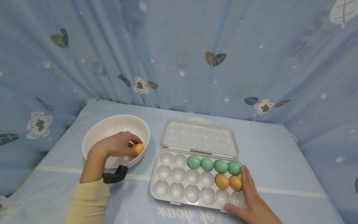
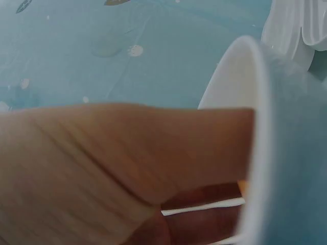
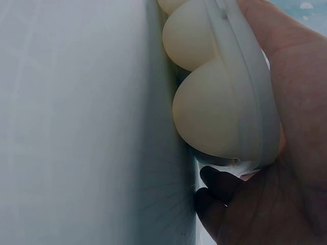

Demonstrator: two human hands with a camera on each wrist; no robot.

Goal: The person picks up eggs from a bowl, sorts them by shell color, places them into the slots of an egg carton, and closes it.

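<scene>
Inside a white bowl [image 1: 95,138], my left hand [image 1: 115,145] pinches an orange egg [image 1: 138,148] close to the bowl's right wall. The left wrist view shows this hand [image 2: 117,163] reaching past the bowl's rim [image 2: 263,117], which hides most of the egg. My right hand [image 1: 253,199] grips the right end of a white egg tray [image 1: 192,193], thumb at its front corner. From the right wrist, fingers curl around the tray's end beside its rounded cups [image 3: 209,112]. Several green eggs [image 1: 207,164] sit in the back row; two orange eggs [image 1: 222,181] occupy the middle row's right end.
The tray's lid [image 1: 199,137] lies opened flat behind it, hinged along the back edge. Light blue cloth [image 1: 279,161] covers the table, and a patterned blue curtain [image 1: 173,56] hangs at the back and sides. A black wrist strap [image 1: 115,175] circles the left wrist.
</scene>
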